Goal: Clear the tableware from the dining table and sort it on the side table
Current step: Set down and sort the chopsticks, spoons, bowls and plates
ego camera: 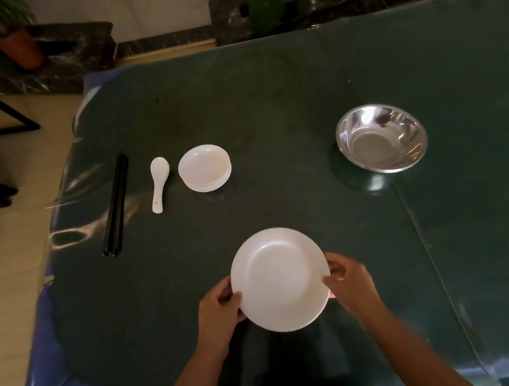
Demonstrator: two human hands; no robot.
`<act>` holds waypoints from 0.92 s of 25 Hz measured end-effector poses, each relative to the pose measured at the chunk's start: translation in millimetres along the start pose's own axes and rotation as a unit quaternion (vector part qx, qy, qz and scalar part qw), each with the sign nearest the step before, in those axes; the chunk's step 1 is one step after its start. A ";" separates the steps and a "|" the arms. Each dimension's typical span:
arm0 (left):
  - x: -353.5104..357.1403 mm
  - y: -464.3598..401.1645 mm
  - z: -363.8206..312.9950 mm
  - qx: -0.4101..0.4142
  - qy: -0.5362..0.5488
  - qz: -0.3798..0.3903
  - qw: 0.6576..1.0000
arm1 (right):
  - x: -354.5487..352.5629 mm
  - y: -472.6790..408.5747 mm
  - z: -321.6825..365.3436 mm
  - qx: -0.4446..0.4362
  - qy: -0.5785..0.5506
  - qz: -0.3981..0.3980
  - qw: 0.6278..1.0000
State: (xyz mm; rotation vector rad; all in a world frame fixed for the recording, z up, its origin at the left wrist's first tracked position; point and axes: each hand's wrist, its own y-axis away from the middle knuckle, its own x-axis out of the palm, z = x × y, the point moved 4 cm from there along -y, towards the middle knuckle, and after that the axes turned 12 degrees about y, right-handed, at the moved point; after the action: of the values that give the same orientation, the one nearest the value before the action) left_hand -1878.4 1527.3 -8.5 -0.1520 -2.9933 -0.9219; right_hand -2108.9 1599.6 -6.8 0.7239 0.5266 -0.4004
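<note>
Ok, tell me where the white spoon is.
Head view, left side of the table: the white spoon lies between the black chopsticks and the stacked white dishes.

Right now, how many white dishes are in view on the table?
At least 2. One white plate is gripped at its rim by both hands near the front edge; a white dish stack sits beside the spoon. The stack's layers can't be counted.

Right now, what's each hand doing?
Left hand: grips the plate at its left rim.
Right hand: grips the plate's right rim.
</note>
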 end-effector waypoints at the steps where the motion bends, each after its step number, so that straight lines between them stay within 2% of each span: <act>1: 8.3 -8.6 -8.8 0.004 0.008 0.005 1.000 | -7.1 -10.8 6.4 -0.006 -0.006 -0.002 1.000; 10: 80.7 -114.6 -77.2 0.031 0.025 0.030 0.999 | -49.2 -136.6 64.2 -0.036 -0.095 -0.007 0.995; 15: 100.6 -166.4 -85.3 0.045 0.015 0.037 0.998 | -46.8 -190.8 70.4 -0.033 -0.127 -0.014 0.991; 20: 104.0 -181.0 -79.8 0.075 0.027 0.022 0.997 | -40.9 -205.3 64.5 -0.044 -0.135 -0.019 0.990; 22: 98.6 -177.4 -75.0 0.100 -0.020 0.003 0.995 | -40.4 -203.3 60.0 -0.046 -0.133 -0.027 0.990; 23: 93.2 -173.5 -72.9 0.130 -0.082 -0.019 0.988 | -40.9 -197.3 57.9 -0.056 -0.116 -0.043 0.991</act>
State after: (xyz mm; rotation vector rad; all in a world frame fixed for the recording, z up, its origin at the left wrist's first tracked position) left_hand -1989.2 1352.2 -42.3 -0.1769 -3.2415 -0.5365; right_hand -2225.1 1430.0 -48.4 0.5383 0.3581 -0.5241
